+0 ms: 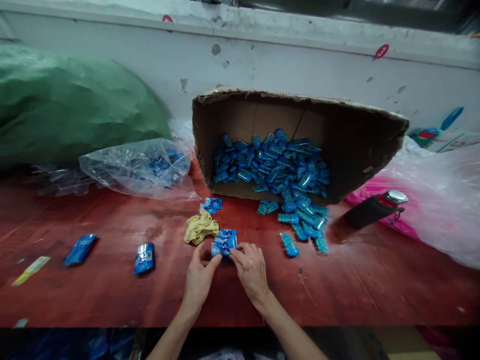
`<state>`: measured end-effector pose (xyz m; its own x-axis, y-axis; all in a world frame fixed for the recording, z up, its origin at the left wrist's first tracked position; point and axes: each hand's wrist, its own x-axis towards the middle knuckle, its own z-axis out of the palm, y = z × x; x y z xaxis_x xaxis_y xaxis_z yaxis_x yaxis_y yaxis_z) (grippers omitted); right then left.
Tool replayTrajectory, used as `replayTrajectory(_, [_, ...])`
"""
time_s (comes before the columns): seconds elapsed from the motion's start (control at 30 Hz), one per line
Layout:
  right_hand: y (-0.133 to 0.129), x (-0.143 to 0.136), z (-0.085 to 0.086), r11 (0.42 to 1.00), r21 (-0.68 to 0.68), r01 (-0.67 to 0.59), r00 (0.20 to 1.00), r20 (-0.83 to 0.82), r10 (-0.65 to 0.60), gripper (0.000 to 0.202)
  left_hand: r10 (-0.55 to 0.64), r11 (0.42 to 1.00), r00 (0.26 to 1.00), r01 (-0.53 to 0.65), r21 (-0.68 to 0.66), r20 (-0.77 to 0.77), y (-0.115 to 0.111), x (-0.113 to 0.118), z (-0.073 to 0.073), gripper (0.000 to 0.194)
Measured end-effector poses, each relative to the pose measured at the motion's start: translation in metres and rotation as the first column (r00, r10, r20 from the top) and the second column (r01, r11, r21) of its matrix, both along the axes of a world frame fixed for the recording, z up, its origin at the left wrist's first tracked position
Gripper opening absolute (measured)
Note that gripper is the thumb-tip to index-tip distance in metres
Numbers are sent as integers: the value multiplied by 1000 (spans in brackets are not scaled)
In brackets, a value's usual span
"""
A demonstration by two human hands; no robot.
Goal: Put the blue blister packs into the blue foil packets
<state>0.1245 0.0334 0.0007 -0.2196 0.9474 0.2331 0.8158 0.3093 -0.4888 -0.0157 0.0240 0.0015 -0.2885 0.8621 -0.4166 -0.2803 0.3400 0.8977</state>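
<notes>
A blue printed card (225,241), seemingly creased across its middle, lies between my hands near the table's front. My left hand (201,272) pinches its lower left edge with thumb and finger. At the lower right edge, the thumb and fingers of my right hand (250,265) close on the same card. A crumpled yellow cloth (201,227) sits just beyond my left hand. Behind it are more blue cards (213,203). To the left lie two blue packets, one nearer (144,258) and one farther (80,249).
A cardboard box (360,150) on its side spills small blue wrapped pieces (277,160) onto the red table (337,295). A clear bag (112,165) and a green sack (75,105) stand left. On the right are a black bottle (367,211) and pink-white plastic (438,200).
</notes>
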Motion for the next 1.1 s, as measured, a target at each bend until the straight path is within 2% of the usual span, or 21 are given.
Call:
replayTrajectory(0.07, [-5,1,2,1000,-10,-25,992,-125,23,20,-67,997,998,67,-23,3,2,4,-1,33])
replayTrajectory(0.13, [-7,1,1,997,-66,-35,944,-330,12,25,-110,993,993,112,-35,39,1,7,-3,25])
replayTrajectory(0.2, [-4,0,-2,978,-202,-50,820,-568,-75,36,-127,991,984,132,-36,121,1,9,-4,24])
replayTrajectory(0.27, [2,0,-6,922,-364,-132,657,-729,-194,31,-134,990,981,137,-14,138,1,11,-6,24])
replayTrajectory(0.33, [7,-1,-9,862,-456,-220,560,-783,-271,12,-130,992,983,130,10,128,1,13,-9,23])
replayTrajectory(0.37, [8,-2,-10,849,-473,-237,539,-791,-290,13,-119,993,985,117,23,126,2,13,-10,23])
replayTrajectory(0.53, [5,-10,-15,868,-473,-152,532,-779,-332,18,-80,997,980,78,21,181,5,20,-11,24])
replayTrajectory(0.63, [-1,-16,-18,887,-458,-65,547,-759,-352,23,-52,998,977,56,-13,206,7,25,-7,24])
replayTrajectory(0.73, [-4,-18,-15,909,-417,10,605,-722,-337,27,-44,998,973,54,-38,227,8,27,-4,25])
replayTrajectory(0.83, [-4,-5,-2,945,-326,33,742,-626,-242,30,-171,980,938,195,-51,301,7,24,1,29])
replayTrajectory(0.9, [-1,17,9,973,-216,77,865,-471,-173,27,-226,963,909,263,-62,350,5,20,3,28])
replayTrajectory(0.97, [5,46,15,960,-55,276,932,-228,-281,13,-206,963,905,255,-87,373,1,17,5,24])
replayTrajectory(1.0, [8,60,15,928,-7,373,923,-106,-371,12,-181,965,908,237,-109,378,-1,16,6,23])
replayTrajectory(1.03, [12,73,13,880,30,474,880,-5,-474,15,-156,966,911,222,-136,381,-3,15,6,22])
replayTrajectory(1.1, [16,91,3,840,41,541,829,143,-541,21,-112,959,915,202,-198,389,-5,15,5,20])
